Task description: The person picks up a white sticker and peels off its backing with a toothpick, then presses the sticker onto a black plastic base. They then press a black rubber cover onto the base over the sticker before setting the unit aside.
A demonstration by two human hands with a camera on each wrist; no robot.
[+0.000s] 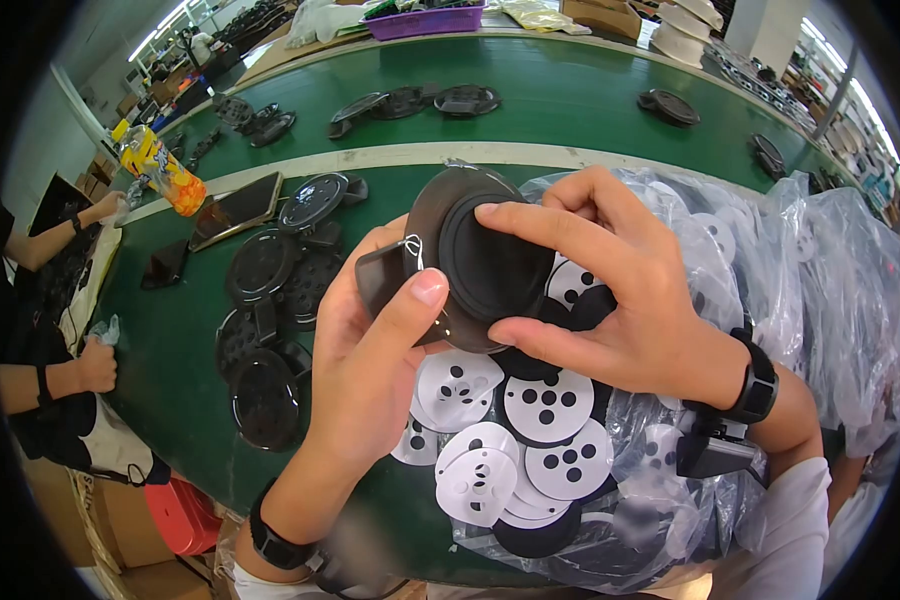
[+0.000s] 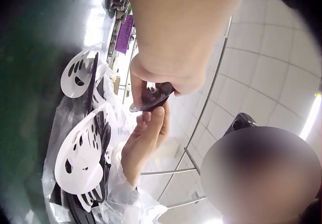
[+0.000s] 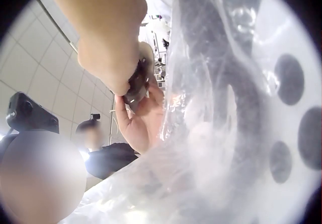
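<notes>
In the head view my left hand (image 1: 365, 385) grips a glossy dark plastic part (image 1: 432, 205) with a rounded plate and a square tab, thumb across its front. A round black pad (image 1: 495, 260) lies on the plate's face. My right hand (image 1: 635, 290) spans this pad, forefinger on its upper edge and thumb at its lower edge. Below the hands are several white discs with holes (image 1: 548, 405) and black discs (image 1: 535, 535), partly on clear plastic bags. The left wrist view shows the dark part (image 2: 157, 97) edge-on between both hands; the palm sides are hidden.
Similar dark parts (image 1: 265, 395) lie in a group at left, near a phone (image 1: 235, 210) and a drink bottle (image 1: 165, 175). More stand on the green belt (image 1: 570, 90) behind. Plastic bags (image 1: 840, 260) heap at right. Another person's hand (image 1: 97, 362) rests at the left edge.
</notes>
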